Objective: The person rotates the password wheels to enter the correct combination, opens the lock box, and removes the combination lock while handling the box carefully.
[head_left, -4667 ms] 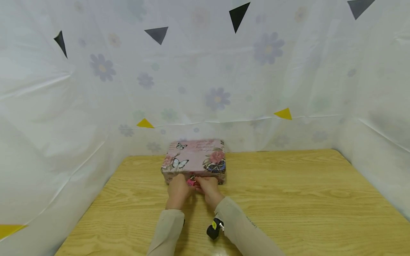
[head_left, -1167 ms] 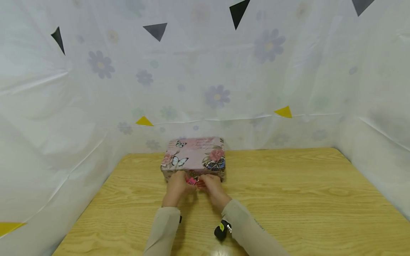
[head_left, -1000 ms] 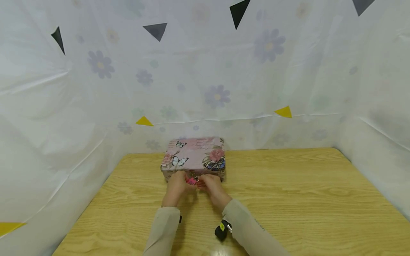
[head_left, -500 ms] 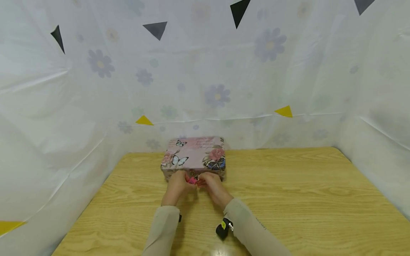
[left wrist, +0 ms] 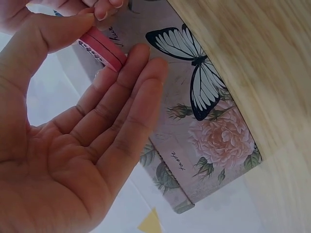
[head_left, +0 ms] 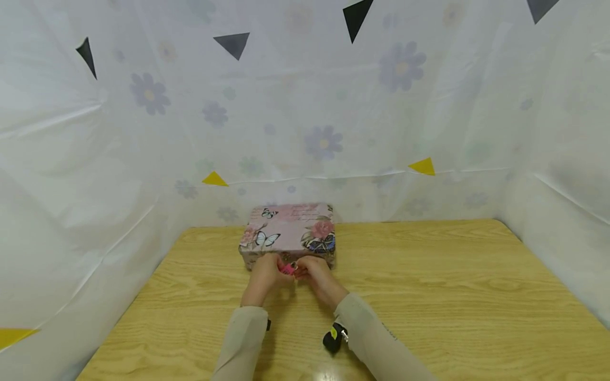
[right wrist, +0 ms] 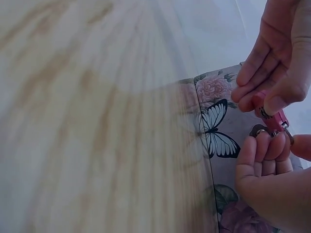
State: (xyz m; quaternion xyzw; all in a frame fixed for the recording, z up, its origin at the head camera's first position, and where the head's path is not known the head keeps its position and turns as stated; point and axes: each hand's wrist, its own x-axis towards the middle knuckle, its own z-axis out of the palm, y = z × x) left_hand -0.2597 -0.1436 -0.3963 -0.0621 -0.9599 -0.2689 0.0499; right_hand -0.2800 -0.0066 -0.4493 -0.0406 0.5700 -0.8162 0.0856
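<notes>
A pink combination padlock (head_left: 288,269) with number dials sits between both hands at the front of a pink floral tin box (head_left: 290,227). My left hand (head_left: 263,278) pinches the padlock body (left wrist: 103,48) between thumb and fingertips, its other fingers extended. In the right wrist view, the metal shackle (right wrist: 287,132) points toward my right hand (right wrist: 272,170), whose thumb and curled fingers pinch it. A small metal clasp (head_left: 286,257) shows on the box front, behind the hands. Whether the shackle passes through the clasp cannot be made out. The box lid is down.
The box stands near the back edge of a wooden table (head_left: 429,286). White floral sheeting (head_left: 305,106) hangs behind and at both sides. A black wrist device (head_left: 333,338) is by the right sleeve (head_left: 376,338).
Since the earliest frame, the padlock has turned from hanging below the clasp to lying sideways, shackle toward the right. The right forearm has shifted slightly right. Lately there is only slight movement.
</notes>
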